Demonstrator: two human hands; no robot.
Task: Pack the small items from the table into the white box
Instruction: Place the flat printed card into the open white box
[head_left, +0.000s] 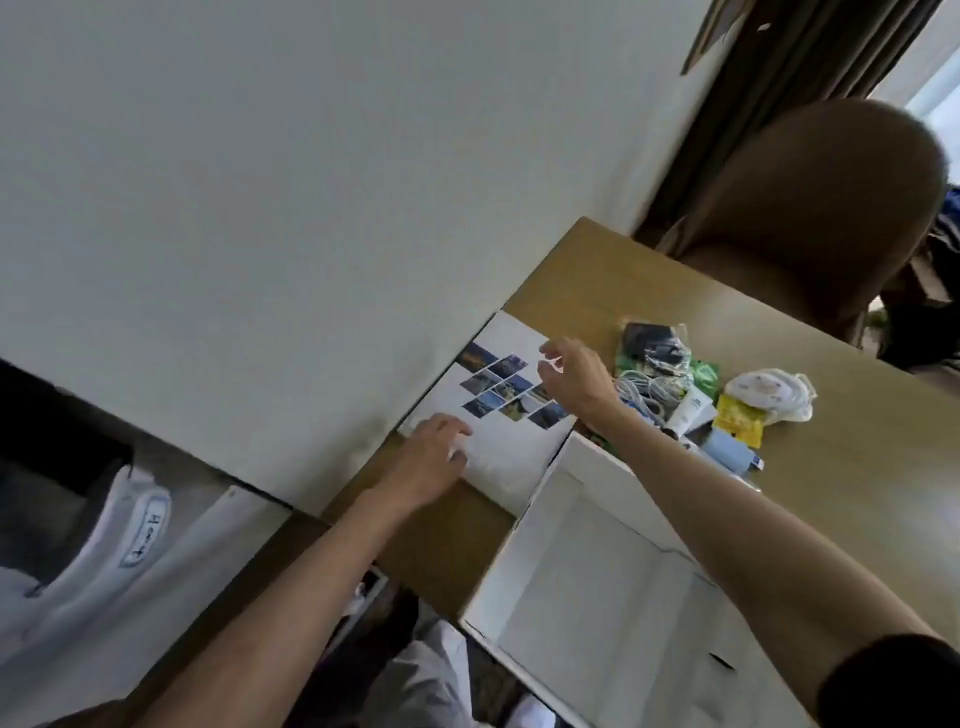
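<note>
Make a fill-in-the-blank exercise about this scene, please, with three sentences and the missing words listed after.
1. The white box on the table is open and has ____ inside.
2. The left hand rests flat on the white lid, which is printed with small ____.
3. The yellow packet lies beside the white ____ with straps.

Missing words: nothing; photos; mask

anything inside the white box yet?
The white box looks empty where its bare white floor shows. The right forearm crosses over its far right side and hides that part. The small items sit in a pile on the table beyond it.
</note>
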